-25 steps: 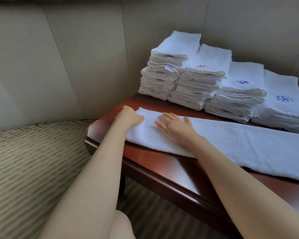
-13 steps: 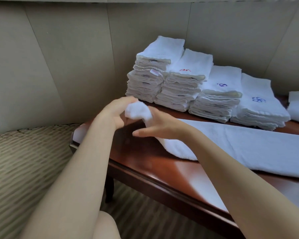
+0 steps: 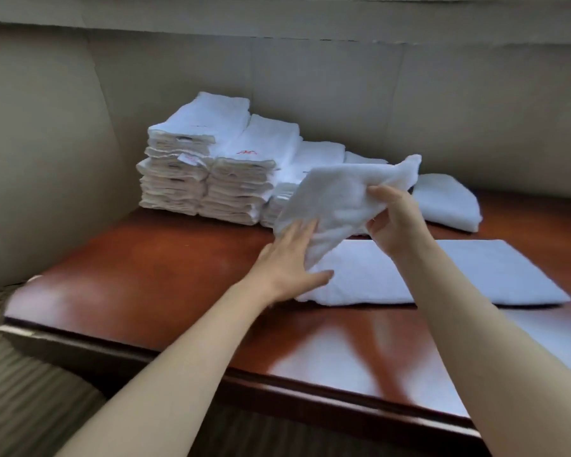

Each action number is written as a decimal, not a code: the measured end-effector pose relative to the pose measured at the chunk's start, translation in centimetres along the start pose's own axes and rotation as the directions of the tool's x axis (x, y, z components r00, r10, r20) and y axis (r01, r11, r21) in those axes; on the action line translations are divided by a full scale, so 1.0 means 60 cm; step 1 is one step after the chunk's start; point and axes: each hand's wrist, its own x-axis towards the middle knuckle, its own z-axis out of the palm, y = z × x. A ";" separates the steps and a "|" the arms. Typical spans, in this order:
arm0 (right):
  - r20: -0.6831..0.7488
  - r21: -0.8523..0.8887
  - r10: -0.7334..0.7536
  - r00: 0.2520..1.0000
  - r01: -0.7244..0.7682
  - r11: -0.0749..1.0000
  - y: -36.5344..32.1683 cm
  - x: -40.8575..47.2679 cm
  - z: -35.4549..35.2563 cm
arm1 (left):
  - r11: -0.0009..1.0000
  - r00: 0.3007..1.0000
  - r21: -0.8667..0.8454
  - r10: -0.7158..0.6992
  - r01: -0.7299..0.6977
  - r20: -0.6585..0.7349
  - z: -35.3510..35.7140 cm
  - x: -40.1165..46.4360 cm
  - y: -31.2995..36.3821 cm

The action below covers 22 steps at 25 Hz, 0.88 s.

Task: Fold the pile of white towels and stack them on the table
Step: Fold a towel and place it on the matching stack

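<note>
1. My right hand [image 3: 394, 219] pinches the towel [image 3: 426, 275] flap, lifted mid-frame; the rest lies on the table [image 3: 152, 275].
2. My left hand [image 3: 290, 262], fingers straight, rests flat against the flap's lower edge.
3. Folded stacks [image 3: 211, 179] sit upper left.
4. Risk: the one-handed pinch sags and the flap lands skewed, edges mismatched.
5. Risk: the flap swings into the nearby stacks.

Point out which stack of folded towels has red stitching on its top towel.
The second stack from the left, beside the tallest stack. Its top towel bears a clear red mark near the front edge; the lower stacks to its right show none here.
</note>
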 end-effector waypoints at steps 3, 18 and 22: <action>-0.132 0.026 -0.020 0.991 0.024 0.999 -0.039 -0.018 -0.107 | 0.979 0.997 0.188 0.076 -0.075 0.002 0.055 0.019 0.038; -0.502 -0.128 0.111 0.858 -0.200 0.971 -0.099 -0.001 -0.299 | 0.996 0.995 0.080 -0.043 0.049 -0.085 0.095 0.024 0.092; -0.531 -0.162 -0.072 0.844 -0.018 0.987 -0.127 -0.025 -0.371 | 0.989 0.996 0.141 0.056 -0.046 -0.066 0.109 0.033 0.101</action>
